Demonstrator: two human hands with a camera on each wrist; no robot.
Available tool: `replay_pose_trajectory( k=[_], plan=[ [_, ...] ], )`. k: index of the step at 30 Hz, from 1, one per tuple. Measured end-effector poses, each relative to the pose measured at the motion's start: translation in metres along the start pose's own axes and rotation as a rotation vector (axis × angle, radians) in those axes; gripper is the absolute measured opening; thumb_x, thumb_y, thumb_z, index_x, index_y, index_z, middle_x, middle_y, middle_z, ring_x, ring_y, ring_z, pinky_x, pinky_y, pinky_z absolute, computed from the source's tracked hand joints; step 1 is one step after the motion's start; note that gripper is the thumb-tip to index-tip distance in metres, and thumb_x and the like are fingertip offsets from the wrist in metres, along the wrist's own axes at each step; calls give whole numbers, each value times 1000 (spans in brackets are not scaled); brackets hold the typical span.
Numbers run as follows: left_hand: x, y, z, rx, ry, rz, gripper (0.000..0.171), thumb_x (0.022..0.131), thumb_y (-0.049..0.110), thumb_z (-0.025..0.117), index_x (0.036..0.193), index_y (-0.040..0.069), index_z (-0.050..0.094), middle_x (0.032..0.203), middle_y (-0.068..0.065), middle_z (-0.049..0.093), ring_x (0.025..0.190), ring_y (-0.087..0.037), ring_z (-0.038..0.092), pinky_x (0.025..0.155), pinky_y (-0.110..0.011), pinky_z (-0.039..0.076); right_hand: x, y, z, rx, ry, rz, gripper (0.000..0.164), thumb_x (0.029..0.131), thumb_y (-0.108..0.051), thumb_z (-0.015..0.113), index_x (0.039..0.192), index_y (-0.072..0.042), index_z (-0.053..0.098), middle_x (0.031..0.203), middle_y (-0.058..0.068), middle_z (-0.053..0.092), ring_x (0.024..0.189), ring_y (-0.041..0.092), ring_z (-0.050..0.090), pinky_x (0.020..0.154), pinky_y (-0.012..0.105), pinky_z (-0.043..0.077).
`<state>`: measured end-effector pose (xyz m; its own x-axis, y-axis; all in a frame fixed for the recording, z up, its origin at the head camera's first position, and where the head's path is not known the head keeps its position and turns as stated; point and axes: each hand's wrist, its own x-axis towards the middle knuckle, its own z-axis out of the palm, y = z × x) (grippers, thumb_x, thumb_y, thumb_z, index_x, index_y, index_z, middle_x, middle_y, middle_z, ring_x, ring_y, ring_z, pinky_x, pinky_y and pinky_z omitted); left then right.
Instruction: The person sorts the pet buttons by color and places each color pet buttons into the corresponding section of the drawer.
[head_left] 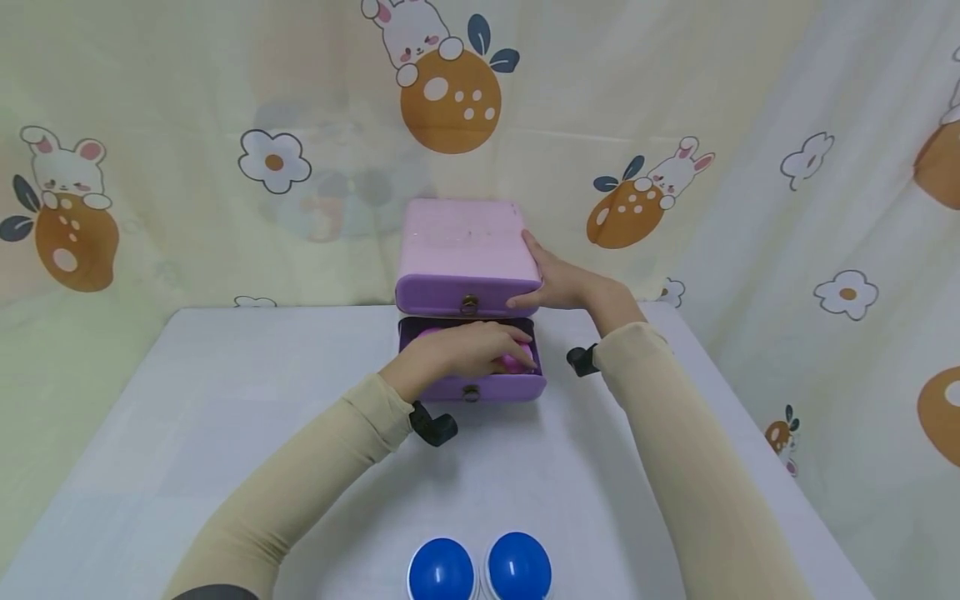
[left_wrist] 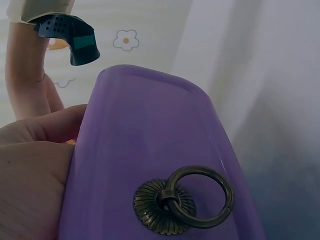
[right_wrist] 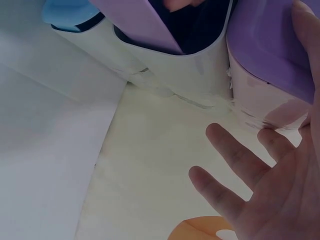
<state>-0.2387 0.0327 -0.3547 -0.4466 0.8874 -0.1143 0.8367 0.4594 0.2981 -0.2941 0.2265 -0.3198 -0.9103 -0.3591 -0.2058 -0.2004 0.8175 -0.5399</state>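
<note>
A stacked drawer unit (head_left: 465, 237) with a pink top and purple fronts stands at the table's back. Its upper drawer front (head_left: 431, 296) is closed, while the purple drawer (head_left: 506, 388) below is pulled out. My left hand (head_left: 476, 346) reaches down into that drawer over a pink item (head_left: 516, 363); the hidden fingertips leave it unclear whether they grip it. The drawer's bronze ring pull (left_wrist: 202, 197) shows in the left wrist view. My right hand (head_left: 562, 282) rests on the upper unit's right side, thumb at the purple front, other fingers spread (right_wrist: 240, 155).
Two blue domes (head_left: 442, 571) with white rims stand at the table's near edge. A blue-fronted compartment (right_wrist: 72, 12) lies beyond the pulled-out drawer in the right wrist view. A patterned curtain (head_left: 202, 92) hangs behind the white table (head_left: 247, 367).
</note>
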Motion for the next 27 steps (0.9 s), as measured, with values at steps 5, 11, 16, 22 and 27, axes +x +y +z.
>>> replay_pose_trajectory(
  k=[5, 11, 16, 22, 27],
  plan=[
    [2, -1, 1, 26, 4, -2, 37, 93, 13, 60, 127, 28, 62, 144, 0, 49, 135, -15, 44, 112, -32, 35, 0, -1, 1, 11, 0, 0, 124, 75, -51, 75, 149, -28, -21, 161, 0, -10, 148, 28, 6, 117, 54, 15],
    [3, -1, 1, 57, 10, -3, 38, 92, 13, 62, 127, 27, 62, 143, 0, 50, 133, -15, 46, 110, -32, 37, -1, -1, 0, 20, -7, 12, 123, 75, -49, 75, 149, -28, -22, 161, 1, -10, 148, 28, 5, 117, 55, 15],
    [2, -2, 2, 81, 18, -21, 38, 92, 14, 62, 127, 28, 62, 144, 1, 49, 132, -15, 47, 110, -32, 37, -1, -4, -1, 17, -15, 14, 123, 76, -49, 75, 148, -29, -22, 161, 1, -11, 148, 28, 5, 117, 56, 15],
    [-1, -4, 3, 54, 40, -23, 38, 92, 12, 62, 127, 27, 62, 145, 0, 48, 132, -16, 47, 111, -32, 36, -1, -4, -2, 4, -15, 16, 123, 76, -49, 74, 148, -29, -23, 160, -1, -12, 148, 27, 4, 118, 54, 13],
    [-1, -6, 5, 36, 49, -27, 38, 92, 12, 61, 127, 28, 62, 145, 1, 47, 133, -16, 46, 112, -32, 35, -1, -3, -1, 9, -18, 17, 123, 76, -50, 74, 148, -29, -23, 160, 0, -12, 148, 27, 5, 118, 54, 13]
  ],
)
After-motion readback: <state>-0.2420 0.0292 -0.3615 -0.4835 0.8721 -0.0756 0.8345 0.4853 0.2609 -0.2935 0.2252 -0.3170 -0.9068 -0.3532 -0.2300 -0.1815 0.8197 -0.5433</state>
